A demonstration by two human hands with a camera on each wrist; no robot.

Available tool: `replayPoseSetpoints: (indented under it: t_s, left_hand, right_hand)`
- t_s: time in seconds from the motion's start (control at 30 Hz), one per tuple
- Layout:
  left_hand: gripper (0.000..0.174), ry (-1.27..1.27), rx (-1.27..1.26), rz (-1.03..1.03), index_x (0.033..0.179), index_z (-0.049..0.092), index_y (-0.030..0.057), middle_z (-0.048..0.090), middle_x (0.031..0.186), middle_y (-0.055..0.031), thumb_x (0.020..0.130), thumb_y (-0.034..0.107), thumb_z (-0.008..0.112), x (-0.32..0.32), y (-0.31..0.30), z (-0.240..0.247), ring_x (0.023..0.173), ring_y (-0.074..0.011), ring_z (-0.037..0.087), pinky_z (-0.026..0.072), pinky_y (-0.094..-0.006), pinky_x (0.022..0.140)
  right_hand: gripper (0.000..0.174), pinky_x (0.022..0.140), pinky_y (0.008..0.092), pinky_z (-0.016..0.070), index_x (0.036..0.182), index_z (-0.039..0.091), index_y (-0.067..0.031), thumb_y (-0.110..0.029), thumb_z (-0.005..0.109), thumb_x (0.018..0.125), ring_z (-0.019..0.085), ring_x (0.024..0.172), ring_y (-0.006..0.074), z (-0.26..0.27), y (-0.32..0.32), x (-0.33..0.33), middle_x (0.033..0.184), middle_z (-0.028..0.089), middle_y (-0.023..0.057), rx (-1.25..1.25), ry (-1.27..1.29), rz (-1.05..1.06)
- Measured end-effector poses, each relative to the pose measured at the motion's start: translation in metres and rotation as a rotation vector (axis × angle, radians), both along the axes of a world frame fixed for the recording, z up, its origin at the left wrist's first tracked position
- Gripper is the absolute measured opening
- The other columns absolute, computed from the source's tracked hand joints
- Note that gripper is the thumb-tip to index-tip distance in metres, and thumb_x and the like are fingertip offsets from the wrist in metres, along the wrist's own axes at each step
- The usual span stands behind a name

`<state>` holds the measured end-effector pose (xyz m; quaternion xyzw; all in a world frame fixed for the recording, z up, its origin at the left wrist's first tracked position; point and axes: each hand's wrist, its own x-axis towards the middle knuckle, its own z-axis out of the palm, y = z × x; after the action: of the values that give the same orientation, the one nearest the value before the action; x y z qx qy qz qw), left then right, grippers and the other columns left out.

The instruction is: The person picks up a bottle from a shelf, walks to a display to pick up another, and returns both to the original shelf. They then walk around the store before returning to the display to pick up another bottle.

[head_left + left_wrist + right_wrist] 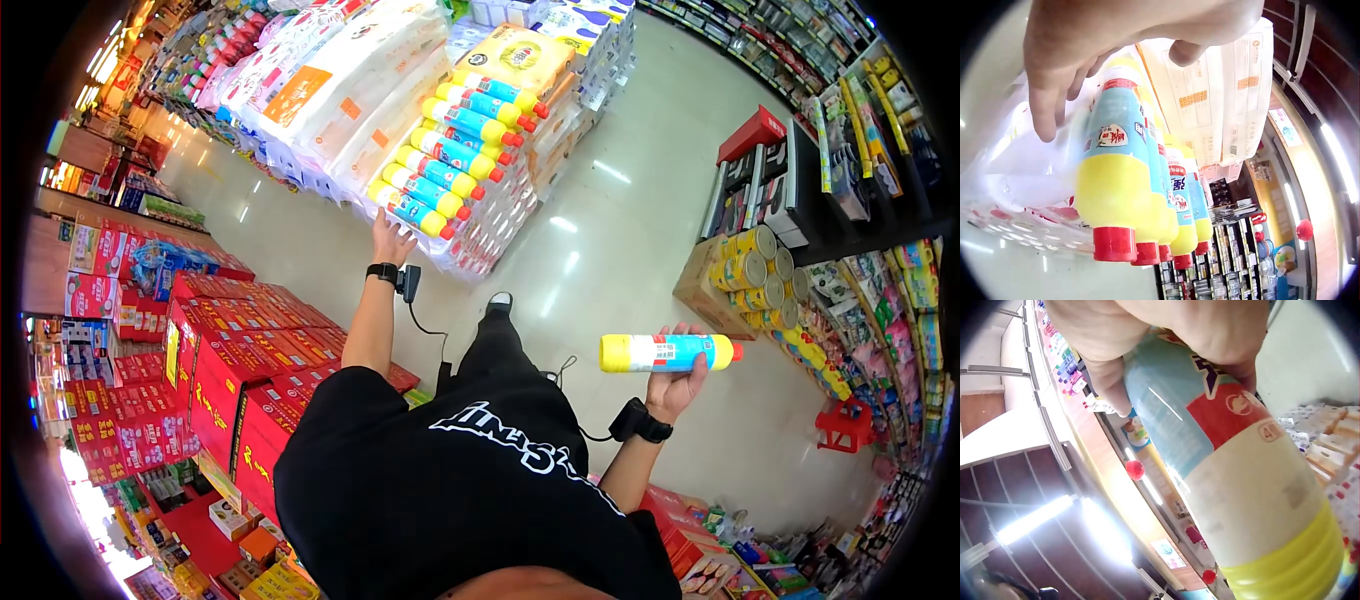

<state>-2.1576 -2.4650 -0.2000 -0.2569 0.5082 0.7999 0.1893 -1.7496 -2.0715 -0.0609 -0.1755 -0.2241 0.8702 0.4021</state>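
My right hand (678, 385) grips a yellow bottle (640, 352) with a blue and white label and a red cap, held sideways over the aisle; the right wrist view shows fingers curled round that bottle (1241, 481). My left hand (392, 240) is at the near end of a row of similar bottles (432, 185) lying side by side on plastic-wrapped packs. In the left wrist view the left hand (1129, 37) hangs beside the nearest bottle (1113, 162), fingers extended and gripping nothing; whether they touch it I cannot tell.
Stacked white and orange tissue packs (345, 60) fill the display's top. Red boxes (230, 370) are piled at the left. On the right stand a carton (705, 290) with yellow cans, a red stool (845, 425) and shelves of goods. Grey floor (600, 220) lies between.
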Motion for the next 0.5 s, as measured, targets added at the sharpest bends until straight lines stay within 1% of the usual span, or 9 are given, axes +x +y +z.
replayPoseSetpoints:
  t_s: [0.07,0.17,0.23,0.43,0.5]
  left_hand:
    - [0.106,0.005,-0.012,0.002,0.159,-0.004,0.0053,0.001,0.167,-0.0201,0.093,0.069,0.048,0.002,-0.001,-0.002,0.149,-0.0485,0.013,0.0179,-0.0619,0.117]
    - [0.104,0.016,-0.042,-0.005,0.159,-0.001,0.0046,0.004,0.167,-0.0207,0.093,0.067,0.048,0.005,-0.003,-0.007,0.148,-0.0479,0.018,0.0235,-0.0609,0.115]
    - [0.102,0.017,-0.049,-0.010,0.159,0.000,0.0042,0.006,0.166,-0.0208,0.094,0.066,0.049,0.006,-0.005,-0.008,0.147,-0.0473,0.021,0.0268,-0.0599,0.114]
    - [0.103,0.031,-0.050,-0.040,0.159,0.000,0.0044,0.008,0.166,-0.0210,0.094,0.065,0.051,0.012,-0.009,-0.011,0.147,-0.0459,0.023,0.0293,-0.0564,0.114]
    - [0.101,0.032,-0.074,-0.056,0.159,0.003,0.0050,0.013,0.165,-0.0202,0.093,0.063,0.052,0.012,-0.007,-0.012,0.145,-0.0449,0.027,0.0297,-0.0559,0.114]
  right_hand:
    - [0.044,0.116,0.0590,0.0340,0.129,0.052,-0.0069,-0.023,0.070,0.092,0.052,0.129,0.0329,0.001,-0.002,0.000,0.137,0.055,0.0107,-0.004,-0.011,0.001]
    - [0.049,0.115,0.0585,0.0357,0.134,0.049,-0.0087,-0.024,0.070,0.092,0.051,0.130,0.0340,-0.002,-0.002,0.003,0.139,0.053,0.0104,0.006,-0.054,-0.004]
    - [0.046,0.116,0.0590,0.0342,0.131,0.051,-0.0078,-0.022,0.070,0.092,0.050,0.131,0.0335,-0.002,-0.002,0.007,0.138,0.054,0.0105,0.002,-0.030,0.015]
    - [0.046,0.117,0.0595,0.0333,0.132,0.050,-0.0078,-0.021,0.069,0.093,0.048,0.133,0.0338,-0.012,0.001,0.024,0.141,0.052,0.0101,0.005,-0.027,0.033]
    - [0.046,0.117,0.0596,0.0332,0.133,0.049,-0.0079,-0.022,0.068,0.093,0.048,0.134,0.0341,-0.014,0.000,0.029,0.142,0.052,0.0100,0.004,-0.037,0.030]
